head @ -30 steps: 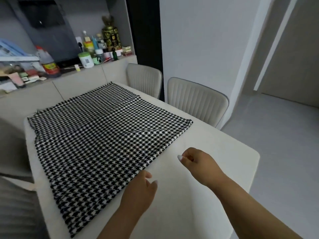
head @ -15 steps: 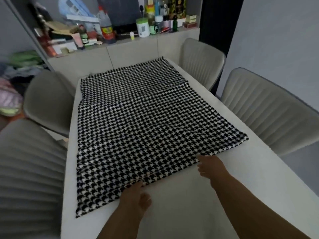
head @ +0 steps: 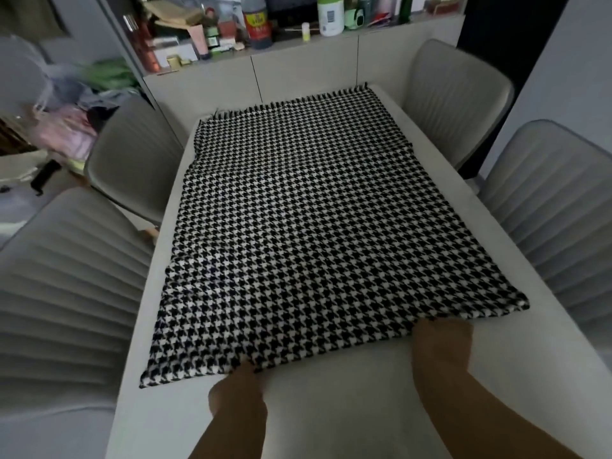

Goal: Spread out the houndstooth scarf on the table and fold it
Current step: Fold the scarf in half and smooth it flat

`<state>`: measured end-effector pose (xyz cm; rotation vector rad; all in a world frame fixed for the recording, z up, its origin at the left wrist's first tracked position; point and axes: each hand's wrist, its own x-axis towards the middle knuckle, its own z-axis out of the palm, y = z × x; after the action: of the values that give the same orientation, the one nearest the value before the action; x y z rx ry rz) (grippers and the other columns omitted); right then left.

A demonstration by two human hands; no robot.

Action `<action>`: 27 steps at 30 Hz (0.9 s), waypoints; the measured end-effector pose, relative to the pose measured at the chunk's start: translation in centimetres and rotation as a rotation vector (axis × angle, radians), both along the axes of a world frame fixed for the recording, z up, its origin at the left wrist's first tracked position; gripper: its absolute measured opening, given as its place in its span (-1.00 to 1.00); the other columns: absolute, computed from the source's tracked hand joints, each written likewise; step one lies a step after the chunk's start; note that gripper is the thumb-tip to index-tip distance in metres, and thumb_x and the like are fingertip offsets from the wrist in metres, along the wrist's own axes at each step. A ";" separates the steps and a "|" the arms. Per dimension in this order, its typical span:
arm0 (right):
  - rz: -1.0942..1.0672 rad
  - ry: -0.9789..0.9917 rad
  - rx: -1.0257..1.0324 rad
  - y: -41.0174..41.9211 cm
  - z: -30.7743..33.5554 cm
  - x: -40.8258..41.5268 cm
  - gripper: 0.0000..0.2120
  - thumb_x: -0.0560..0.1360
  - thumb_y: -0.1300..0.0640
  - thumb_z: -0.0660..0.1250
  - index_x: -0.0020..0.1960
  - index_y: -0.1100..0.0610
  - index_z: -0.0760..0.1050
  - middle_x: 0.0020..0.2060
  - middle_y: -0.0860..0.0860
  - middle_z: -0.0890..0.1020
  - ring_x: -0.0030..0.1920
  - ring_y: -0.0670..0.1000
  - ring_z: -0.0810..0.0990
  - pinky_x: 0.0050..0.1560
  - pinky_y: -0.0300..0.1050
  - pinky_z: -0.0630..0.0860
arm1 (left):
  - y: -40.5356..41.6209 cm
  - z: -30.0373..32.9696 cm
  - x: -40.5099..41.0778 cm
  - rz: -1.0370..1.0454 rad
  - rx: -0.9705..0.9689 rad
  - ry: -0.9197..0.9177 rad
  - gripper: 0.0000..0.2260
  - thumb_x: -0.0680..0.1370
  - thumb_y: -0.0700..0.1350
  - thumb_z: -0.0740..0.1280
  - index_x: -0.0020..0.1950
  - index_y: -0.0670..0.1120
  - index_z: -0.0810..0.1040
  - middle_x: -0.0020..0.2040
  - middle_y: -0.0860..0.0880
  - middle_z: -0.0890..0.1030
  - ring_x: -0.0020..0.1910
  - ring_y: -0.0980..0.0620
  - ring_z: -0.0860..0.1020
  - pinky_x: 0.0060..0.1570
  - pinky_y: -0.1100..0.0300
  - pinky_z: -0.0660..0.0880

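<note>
The black-and-white houndstooth scarf (head: 314, 226) lies flat on the white table (head: 347, 415), its fringed end at the far edge and its near edge running diagonally in front of me. My left hand (head: 236, 392) is at the scarf's near edge toward the left corner, fingertips tucked under the cloth. My right hand (head: 440, 346) is at the same edge toward the right corner, its fingers hidden beneath the fabric. Both hands hold that edge low against the tabletop.
Padded grey chairs stand around the table: two on the left (head: 66, 293) (head: 132, 154) and two on the right (head: 453, 94) (head: 556, 210). Behind the table, a low sideboard (head: 298, 58) carries several bottles and jars. Bare tabletop lies between the scarf and me.
The view has swung left and down to centre on the scarf. Both hands moved forward to its near edge, and their fingers have slipped under the cloth.
</note>
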<state>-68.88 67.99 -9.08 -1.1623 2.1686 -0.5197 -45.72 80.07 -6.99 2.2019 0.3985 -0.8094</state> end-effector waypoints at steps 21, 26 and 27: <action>0.910 0.486 -0.342 5.3 -0.5 -1.3 -0.53 0.53 -0.11 0.17 -0.48 0.09 0.41 -0.46 -0.02 0.48 -0.39 0.02 0.49 -0.37 -0.21 0.39 | 6.0 -1.3 1.9 -1.538 0.242 -0.829 -0.30 0.48 0.33 -0.25 0.00 -0.05 0.56 -0.06 -0.01 0.59 -0.02 -0.04 0.57 -0.08 0.12 0.49; 0.984 0.490 -0.242 9.1 -0.8 -1.7 -0.64 0.42 -0.09 0.34 0.00 0.19 0.63 -0.11 0.11 0.65 -0.11 0.15 0.62 -0.19 0.01 0.60 | 9.1 -1.2 0.9 -1.539 0.201 -0.806 -0.28 0.42 0.33 -0.19 0.34 0.00 0.43 0.24 0.03 0.48 0.22 -0.01 0.44 0.13 0.07 0.47; 0.988 0.479 -0.276 9.9 -0.8 -1.9 -0.67 0.45 -0.08 0.35 -0.03 0.18 0.62 -0.13 0.09 0.64 -0.11 0.13 0.60 -0.19 -0.04 0.57 | 9.6 -1.1 0.6 -1.563 0.226 -0.801 -0.26 0.40 0.33 -0.21 0.33 0.00 0.44 0.23 0.04 0.48 0.21 -0.01 0.45 0.11 0.08 0.47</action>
<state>-70.78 77.86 -9.91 -2.4700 1.5617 -0.0853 -45.11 89.70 -8.07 2.5223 -1.8596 -0.4355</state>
